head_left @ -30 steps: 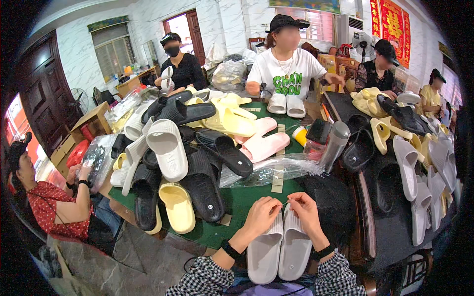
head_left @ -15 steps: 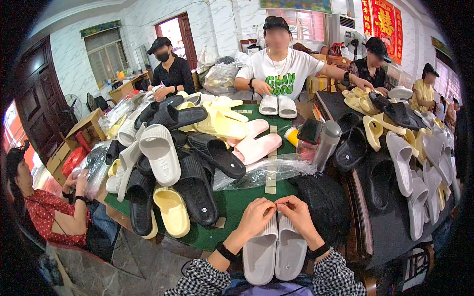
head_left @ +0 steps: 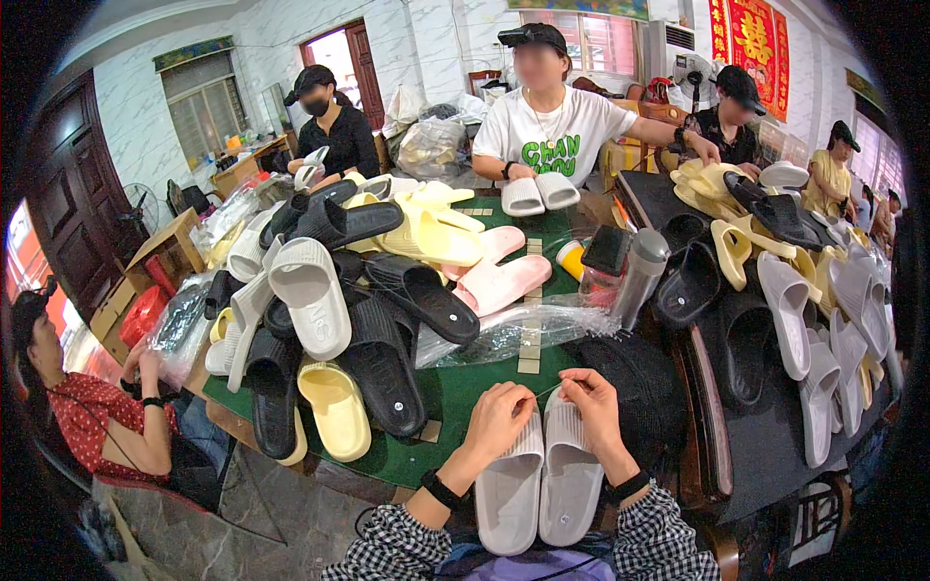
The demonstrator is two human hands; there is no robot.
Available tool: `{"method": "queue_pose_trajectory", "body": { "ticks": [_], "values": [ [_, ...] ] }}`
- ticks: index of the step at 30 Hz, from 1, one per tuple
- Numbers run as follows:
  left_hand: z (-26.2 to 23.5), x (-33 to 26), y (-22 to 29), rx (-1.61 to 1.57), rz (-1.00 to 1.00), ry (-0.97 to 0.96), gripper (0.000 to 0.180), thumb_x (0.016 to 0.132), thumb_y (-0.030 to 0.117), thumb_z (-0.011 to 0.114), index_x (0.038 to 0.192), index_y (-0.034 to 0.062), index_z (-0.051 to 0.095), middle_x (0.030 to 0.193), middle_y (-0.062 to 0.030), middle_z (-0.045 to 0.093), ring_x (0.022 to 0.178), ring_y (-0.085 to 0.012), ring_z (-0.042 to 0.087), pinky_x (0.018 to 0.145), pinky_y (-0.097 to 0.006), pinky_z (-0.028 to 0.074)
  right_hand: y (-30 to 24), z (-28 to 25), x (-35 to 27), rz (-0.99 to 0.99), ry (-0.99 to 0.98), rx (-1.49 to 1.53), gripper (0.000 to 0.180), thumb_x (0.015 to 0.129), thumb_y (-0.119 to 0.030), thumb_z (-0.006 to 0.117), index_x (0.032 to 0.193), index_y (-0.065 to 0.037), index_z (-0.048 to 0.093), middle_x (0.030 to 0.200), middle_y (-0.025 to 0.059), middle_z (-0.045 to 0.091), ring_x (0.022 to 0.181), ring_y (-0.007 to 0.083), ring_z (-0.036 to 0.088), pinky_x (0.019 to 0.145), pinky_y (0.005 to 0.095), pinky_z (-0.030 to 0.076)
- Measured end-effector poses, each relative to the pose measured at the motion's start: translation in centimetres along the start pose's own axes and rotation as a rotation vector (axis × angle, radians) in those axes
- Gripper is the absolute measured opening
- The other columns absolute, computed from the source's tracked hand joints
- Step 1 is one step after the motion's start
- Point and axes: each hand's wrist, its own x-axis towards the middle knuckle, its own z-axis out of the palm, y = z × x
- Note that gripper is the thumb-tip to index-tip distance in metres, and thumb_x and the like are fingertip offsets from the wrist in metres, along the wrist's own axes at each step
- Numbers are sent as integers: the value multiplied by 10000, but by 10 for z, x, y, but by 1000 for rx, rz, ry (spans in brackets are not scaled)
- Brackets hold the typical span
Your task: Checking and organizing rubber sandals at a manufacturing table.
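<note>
Two grey slide slippers lie side by side at the table's near edge, the left slipper (head_left: pixel 508 494) and the right slipper (head_left: pixel 569 489) with their ribbed straps facing away from me. Over the left strap my left hand (head_left: pixel 501 418) pinches one end of a thin string (head_left: pixel 544 392). My right hand (head_left: pixel 593 414), above the right strap, pinches its other end. Stretched between my fingertips, the string crosses above both toes. It is too fine to tell its material.
Left of my hands, a heap of black, grey and yellow slippers (head_left: pixel 329 300) covers the green tabletop. Pink slippers (head_left: pixel 499 271), clear plastic film (head_left: pixel 513 334), a tumbler (head_left: pixel 642 276) and a black bag (head_left: pixel 630 387) lie ahead. More slippers (head_left: pixel 785 310) fill the right table. Co-workers (head_left: pixel 542 126) sit around.
My hands have drawn apart, and the string now shows taut between them. The co-worker opposite has tilted a grey pair; another at back left now holds a light slipper.
</note>
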Motion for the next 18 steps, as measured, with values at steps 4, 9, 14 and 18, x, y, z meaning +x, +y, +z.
{"method": "queue_pose_trajectory", "body": {
  "ticks": [4, 9, 14, 18],
  "values": [
    [1, -1, 0, 24, -55, 68, 78, 846, 107, 640, 850, 29, 638, 754, -105, 608, 765, -310, 589, 708, -422, 466, 7, -4, 3, -53, 77, -42, 209, 958, -110, 600, 1113, 19, 655, 1089, 55, 627, 827, 96, 625, 763, 241, 512],
    [-8, 2, 13, 30, -77, 232, 91, 863, 87, 635, 930, 26, 636, 871, -127, 611, 838, -313, 598, 733, -424, 476, 9, -5, 6, -47, 96, -43, 257, 999, -181, 552, 1142, 7, 654, 1093, 58, 624, 856, 110, 628, 785, 251, 519],
    [-33, -15, 58, 19, 49, 154, 149, 861, 58, 633, 1007, 32, 648, 948, -129, 605, 880, -314, 601, 771, -407, 490, 4, -4, 4, -30, 111, 52, 318, 1033, -282, 492, 1188, -39, 629, 1054, 47, 627, 912, 126, 616, 799, 278, 530],
    [-59, -37, 108, -235, -15, -57, 191, 872, 21, 631, 1058, 32, 675, 986, -108, 647, 926, -259, 637, 815, -353, 508, -10, -6, 5, -37, 193, 173, 333, 1038, -307, 475, 1228, -60, 590, 1007, 43, 615, 910, 121, 595, 771, 311, 562]
  ]
}}
